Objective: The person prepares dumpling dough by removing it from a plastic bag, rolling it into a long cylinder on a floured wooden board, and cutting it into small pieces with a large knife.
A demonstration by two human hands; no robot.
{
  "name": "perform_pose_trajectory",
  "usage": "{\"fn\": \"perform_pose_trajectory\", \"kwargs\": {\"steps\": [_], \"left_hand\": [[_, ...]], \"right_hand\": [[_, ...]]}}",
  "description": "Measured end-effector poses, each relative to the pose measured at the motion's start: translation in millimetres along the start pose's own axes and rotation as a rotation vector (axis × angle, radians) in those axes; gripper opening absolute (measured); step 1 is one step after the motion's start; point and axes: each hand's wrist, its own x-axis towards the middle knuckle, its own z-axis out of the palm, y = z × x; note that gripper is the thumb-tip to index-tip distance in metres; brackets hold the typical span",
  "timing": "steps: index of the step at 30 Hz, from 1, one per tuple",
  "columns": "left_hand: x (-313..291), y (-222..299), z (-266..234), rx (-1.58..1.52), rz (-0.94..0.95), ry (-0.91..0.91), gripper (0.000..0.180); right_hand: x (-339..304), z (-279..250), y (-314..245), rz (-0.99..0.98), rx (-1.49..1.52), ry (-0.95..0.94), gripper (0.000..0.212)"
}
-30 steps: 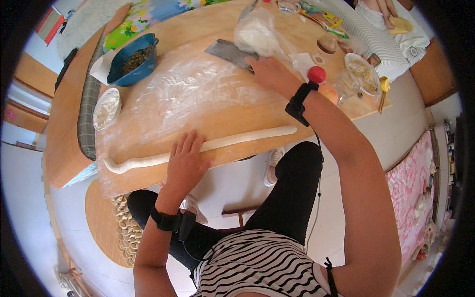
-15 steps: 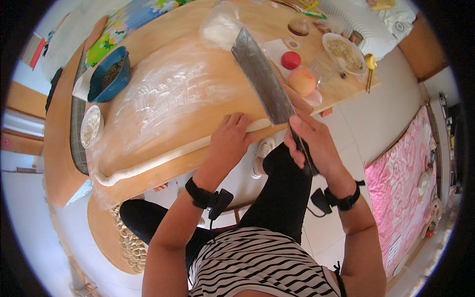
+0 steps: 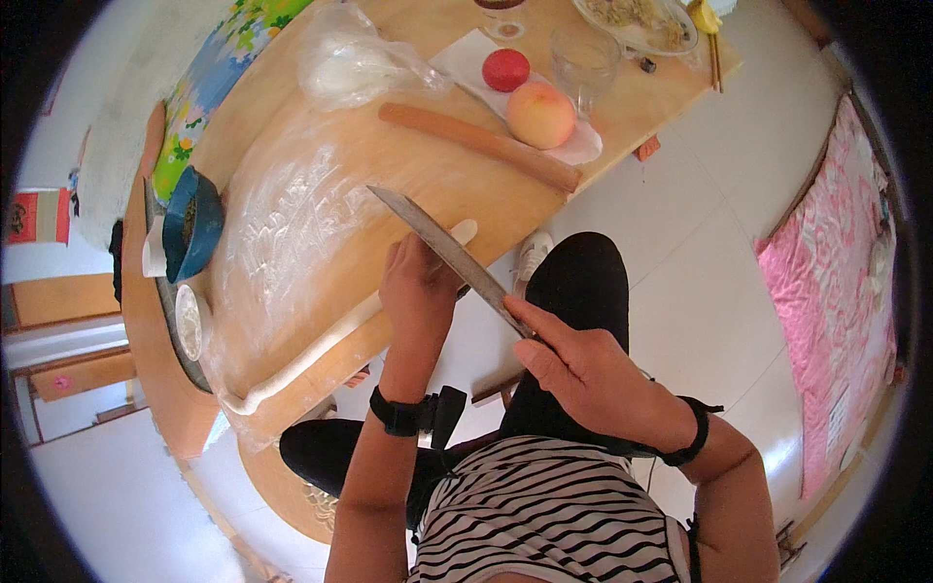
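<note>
My right hand (image 3: 583,369) grips a cleaver (image 3: 449,251) by its handle. Its dark blade slants up and to the left, seen nearly edge-on, over the dough rope close to my left hand; whether it touches the dough I cannot tell. The long white dough rope (image 3: 316,352) runs along the near edge of the wooden table (image 3: 466,204). Fingers bent, my left hand (image 3: 420,282) rests around the rope, a short end of it poking out beyond the blade. Part of those fingers is hidden by the blade and hand.
Beyond the rope lie a wooden rolling pin (image 3: 476,146), a peach (image 3: 540,115), a red ball-like item (image 3: 505,70) and a clear plastic bag (image 3: 355,68). At left stand a blue container (image 3: 194,223) and a bowl of white powder (image 3: 190,325). Below, a round board (image 3: 282,491) carries several dough pieces.
My right hand has brought the cleaver down and left, turning the blade from broadside to nearly edge-on beside my left hand. The view has shifted, and the rolling pin now shows fully.
</note>
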Motion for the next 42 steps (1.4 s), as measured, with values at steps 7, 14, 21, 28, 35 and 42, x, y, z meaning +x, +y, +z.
{"fn": "perform_pose_trajectory", "kwargs": {"steps": [7,14,21,28,35,42], "left_hand": [[1.9,4.9,-0.2,-0.045,-0.104,-0.037,0.029],[3.1,4.9,0.3,-0.071,0.008,-0.025,0.027],[7.1,-3.1,-11.2,0.032,0.046,-0.004,0.026],[2.9,-4.1,-19.3,-0.109,-0.266,-0.029,0.026],[-0.4,-8.9,-14.1,-0.116,-0.216,0.017,0.022],[4.1,-5.4,-15.3,-0.069,-0.145,-0.002,0.022]], "right_hand": [[-0.5,-9.0,4.5,0.042,0.041,-0.015,0.046],[18.3,-10.6,10.8,0.031,-0.021,-0.009,0.044],[53.5,3.3,27.0,-0.082,-0.063,0.089,0.044],[24.3,-5.3,4.2,-0.043,0.035,-0.028,0.046],[21.4,-7.6,5.1,0.008,0.031,-0.105,0.046],[42.3,-1.8,13.1,-0.059,-0.11,-0.059,0.045]]}}
